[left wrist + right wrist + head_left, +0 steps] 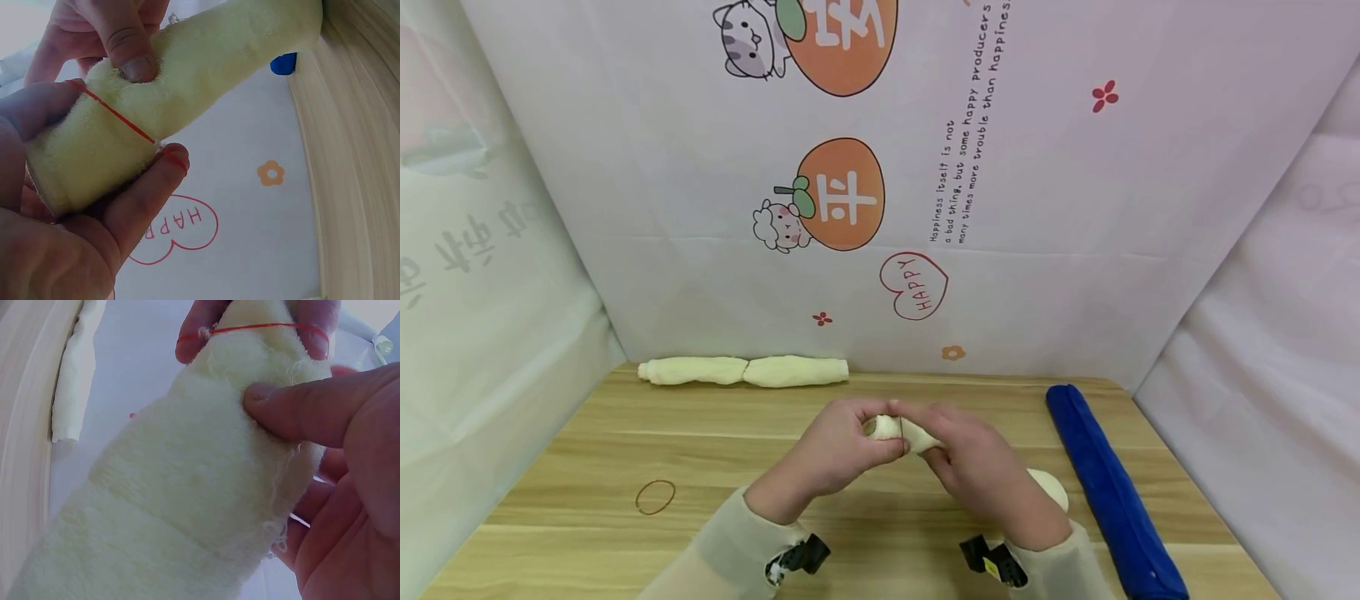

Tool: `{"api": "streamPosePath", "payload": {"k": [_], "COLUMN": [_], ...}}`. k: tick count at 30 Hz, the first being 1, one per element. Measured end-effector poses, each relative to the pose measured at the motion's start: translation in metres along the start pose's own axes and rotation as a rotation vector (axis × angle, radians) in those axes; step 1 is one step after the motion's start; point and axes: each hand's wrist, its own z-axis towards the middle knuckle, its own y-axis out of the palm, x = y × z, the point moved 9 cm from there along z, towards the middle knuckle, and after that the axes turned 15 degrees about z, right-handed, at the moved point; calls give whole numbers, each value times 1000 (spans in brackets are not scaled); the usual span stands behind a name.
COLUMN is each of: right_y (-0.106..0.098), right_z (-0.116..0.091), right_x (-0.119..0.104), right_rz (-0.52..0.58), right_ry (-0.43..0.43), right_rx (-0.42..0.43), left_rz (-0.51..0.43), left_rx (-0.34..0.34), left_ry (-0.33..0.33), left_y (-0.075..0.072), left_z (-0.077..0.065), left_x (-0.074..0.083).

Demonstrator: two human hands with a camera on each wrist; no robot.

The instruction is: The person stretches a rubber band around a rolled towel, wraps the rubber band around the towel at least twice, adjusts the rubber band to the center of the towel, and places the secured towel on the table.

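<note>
Both hands hold a pale yellow rolled towel above the wooden table, its near part running under the right forearm in the head view. A thin red rubber band crosses the roll near one end, stretched over the left thumb and a left fingertip. My left hand grips that end between thumb and fingers. Just beside the band, my right hand holds the roll, its thumb pressing into the fabric and its fingers behind. Loose threads hang from the towel's edge in the right wrist view.
Another pale yellow roll, cinched in the middle, lies along the table's back edge. A blue roll lies at the right. One loose rubber band rests on the table at the left. Printed white cloth hangs around the table.
</note>
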Motion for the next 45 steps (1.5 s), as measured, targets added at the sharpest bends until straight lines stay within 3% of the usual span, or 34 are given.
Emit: {"api": "streamPosePath", "payload": {"k": [6,12,17,21,27,31,33,40,43,45], "right_y": [1,-1,-10,-21,-33,-36,-38,-54,-58,-57], "right_z": [-2,-1,-2,-3,-6,1,4,4,5,5], "right_x": [-2,0,0,2,16,24,29,49,56,63], "right_rz": [-13,14,45,88,196,214,222,303,331,349], "right_ry": [-64,-20,-8,12,151,263,333,548,610,688], "right_rx": [-5,0,87,173,255,249,247,332,351,359], "left_rz": [-48,-47,-64,-101,-219,-226,-227,-213,-154,-70], "left_rx": [-48,-94,-91,-89,-136,-128,-112,-5,-18,-37], "left_ry": [22,65,60,117,220,225,196,111,156,231], "left_y": [4,11,11,12,19,16,14,4,12,20], "left_z": [1,1,0,-3,-11,-16,-17,-23,-27,-30], "left_x": [0,4,4,8,12,8,4,-12,-10,-2]}}
